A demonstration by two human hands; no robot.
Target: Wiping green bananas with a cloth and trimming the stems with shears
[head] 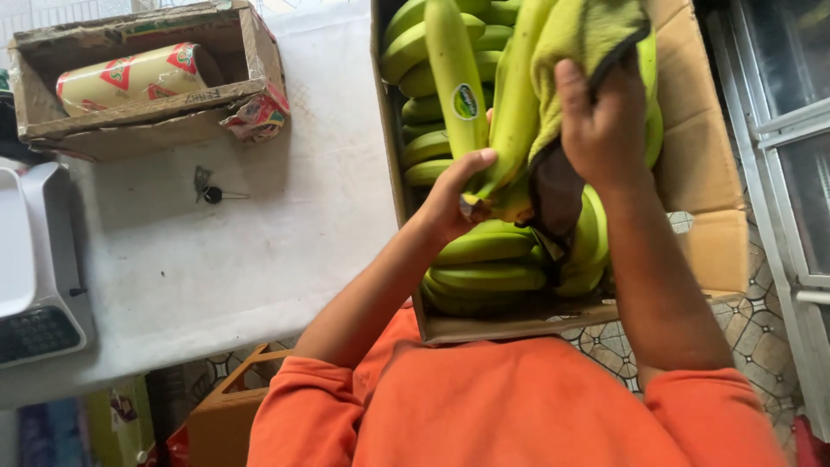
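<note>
Above the cardboard box (705,173) of green bananas, the left hand (454,203) pinches closed on the banana bunch (484,104) at its crown. The right hand (601,125) wraps shut on a yellow-green cloth (579,39) against it. With just 1 hand bearing the weight at the stem, a banana could snap off into the box.

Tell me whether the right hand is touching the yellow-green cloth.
Touching. The head view shows the right hand gripping the cloth, pressed against the banana bunch that the left hand holds.
</note>
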